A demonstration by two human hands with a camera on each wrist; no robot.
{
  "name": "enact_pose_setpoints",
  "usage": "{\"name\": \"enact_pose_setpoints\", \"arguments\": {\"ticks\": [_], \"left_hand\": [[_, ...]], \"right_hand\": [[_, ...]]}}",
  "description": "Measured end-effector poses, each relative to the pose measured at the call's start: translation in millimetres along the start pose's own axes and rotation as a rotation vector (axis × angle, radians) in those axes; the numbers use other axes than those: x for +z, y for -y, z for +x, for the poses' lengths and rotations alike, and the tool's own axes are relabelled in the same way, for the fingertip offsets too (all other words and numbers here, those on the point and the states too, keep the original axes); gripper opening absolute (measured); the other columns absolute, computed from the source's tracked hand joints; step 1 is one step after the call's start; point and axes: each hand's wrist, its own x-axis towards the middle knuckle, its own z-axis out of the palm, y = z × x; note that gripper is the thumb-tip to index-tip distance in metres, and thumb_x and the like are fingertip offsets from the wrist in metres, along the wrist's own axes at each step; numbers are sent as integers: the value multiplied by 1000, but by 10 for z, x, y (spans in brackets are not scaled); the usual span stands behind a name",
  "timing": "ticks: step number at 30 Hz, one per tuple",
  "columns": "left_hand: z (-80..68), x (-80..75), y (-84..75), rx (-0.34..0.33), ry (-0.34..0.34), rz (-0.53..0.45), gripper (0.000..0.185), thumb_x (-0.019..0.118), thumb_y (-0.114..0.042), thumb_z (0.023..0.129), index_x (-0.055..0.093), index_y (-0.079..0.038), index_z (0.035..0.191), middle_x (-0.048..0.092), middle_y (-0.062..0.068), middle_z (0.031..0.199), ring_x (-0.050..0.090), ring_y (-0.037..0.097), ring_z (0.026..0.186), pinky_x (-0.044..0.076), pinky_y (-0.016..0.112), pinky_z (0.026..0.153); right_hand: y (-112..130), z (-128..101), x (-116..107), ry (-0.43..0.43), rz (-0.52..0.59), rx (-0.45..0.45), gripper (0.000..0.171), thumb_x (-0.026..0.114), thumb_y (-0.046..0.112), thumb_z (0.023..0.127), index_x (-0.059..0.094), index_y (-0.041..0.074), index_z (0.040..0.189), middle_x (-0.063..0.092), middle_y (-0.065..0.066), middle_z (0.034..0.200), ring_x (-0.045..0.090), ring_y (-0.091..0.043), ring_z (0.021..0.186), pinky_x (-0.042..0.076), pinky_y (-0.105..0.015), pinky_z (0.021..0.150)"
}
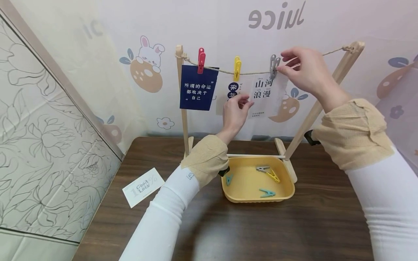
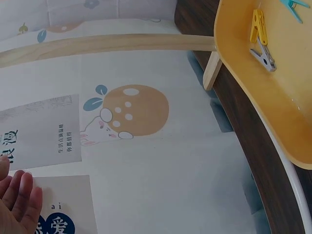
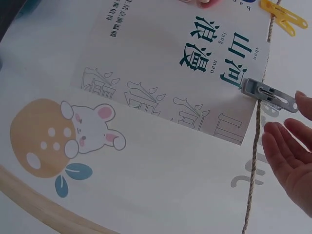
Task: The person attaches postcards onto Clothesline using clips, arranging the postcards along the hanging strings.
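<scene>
A white card with dark characters (image 1: 267,94) (image 3: 185,73) hangs from the string (image 1: 254,72) (image 3: 256,161) of a wooden rack, clipped by a grey peg (image 1: 273,66) (image 3: 268,94). My right hand (image 1: 285,62) (image 3: 292,161) hovers right beside that peg with its fingers relaxed and holds nothing. My left hand (image 1: 246,101) (image 2: 19,200) touches the card's lower left edge with nearly straight fingers. To the left, a red peg (image 1: 201,59) holds a navy card (image 1: 198,87). A yellow peg (image 1: 237,67) (image 3: 285,17) holds another white card (image 1: 228,92) (image 2: 63,204).
A yellow tray (image 1: 254,198) (image 2: 253,97) sits on the dark wooden table (image 1: 326,217) under the rack, with several loose pegs such as a teal one (image 1: 267,193). A "Good Luck" card (image 1: 143,186) lies at the table's left. Walls close in behind and on the left.
</scene>
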Motion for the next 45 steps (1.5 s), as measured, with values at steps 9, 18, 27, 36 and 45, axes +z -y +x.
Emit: {"name": "enact_pose_setpoints", "arguments": {"ticks": [9,18,27,36,45], "left_hand": [[-80,-78,65,18,-18,-70,17,60,-16,85,65,-4,95,65,2,85,55,7,68,41,12,60],[-235,-118,110,74,-14,-75,13,60,-14,85,65,-2,89,63,5,79,52,9,64,40,14,58],[-438,-149,197,55,77,13,17,59,-18,86,64,-3,89,59,2,71,50,9,60,38,15,54],[-653,-167,338,33,158,107,16,61,-18,85,65,-4,89,57,0,66,48,8,56,38,16,51],[-877,-143,586,-31,189,125,15,59,-18,86,64,-4,89,58,-1,68,48,7,56,37,16,50]], "right_hand": [[-69,-231,95,-191,-37,-75,33,51,13,89,52,-5,117,55,-20,112,53,-31,96,44,-38,81],[-107,-435,270,-357,-38,-120,22,54,8,86,61,-5,102,63,-17,90,53,-13,74,32,-8,64],[-126,-680,445,-335,-18,-128,22,54,9,87,60,-7,101,61,-19,87,55,-26,74,34,-15,64],[-199,-949,652,-329,-42,-160,18,58,7,85,61,-4,99,61,-16,85,55,-25,73,39,-28,63],[-278,-1192,854,-307,-22,-180,16,62,3,81,61,-3,95,60,-14,81,55,-24,71,42,-36,63]]}}
